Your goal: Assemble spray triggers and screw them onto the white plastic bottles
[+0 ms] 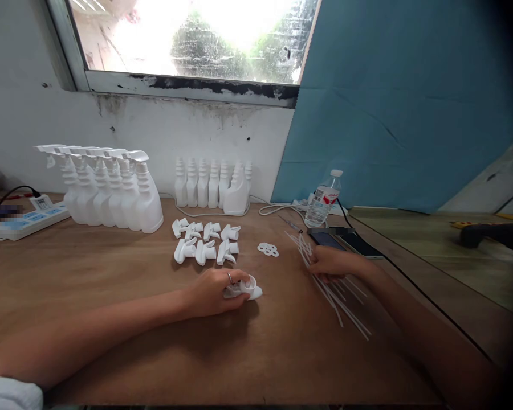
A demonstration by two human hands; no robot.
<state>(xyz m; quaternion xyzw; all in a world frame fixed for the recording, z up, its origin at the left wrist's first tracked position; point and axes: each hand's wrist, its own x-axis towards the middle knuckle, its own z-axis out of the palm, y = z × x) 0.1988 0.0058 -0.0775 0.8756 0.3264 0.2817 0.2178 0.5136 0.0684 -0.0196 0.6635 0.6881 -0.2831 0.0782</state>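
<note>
The left hand (219, 291) grips a white plastic spray trigger head (255, 292) close above the brown wooden table (154, 359), near the table's middle; thumb and fingers cover much of the piece, so from here I mostly see its round collar and pale tip. The right hand (328, 263) is down on a loose fan of thin white plastic tubes (338, 299), fingers curled, and the fingertips are too hidden for me to tell whether they pinch one or merely rest there. The hand also covers the middle of the fan, so I can't count the tubes. Between the hands, farther back, flat white rings (273, 254) overlap in a little cluster, beside two rows of loose white trigger heads (206, 251). Behind those, bare white plastic bottles (236, 196) stand by the wall, some partly screened by the one in front. To the left, white bottles topped with trigger heads (149, 208) crowd together, masking one another. A clear water bottle with a red-and-white label (320, 212) stands behind two dark phones (357, 244), one partly covered by the right hand. Both forearms run out of sight.
</note>
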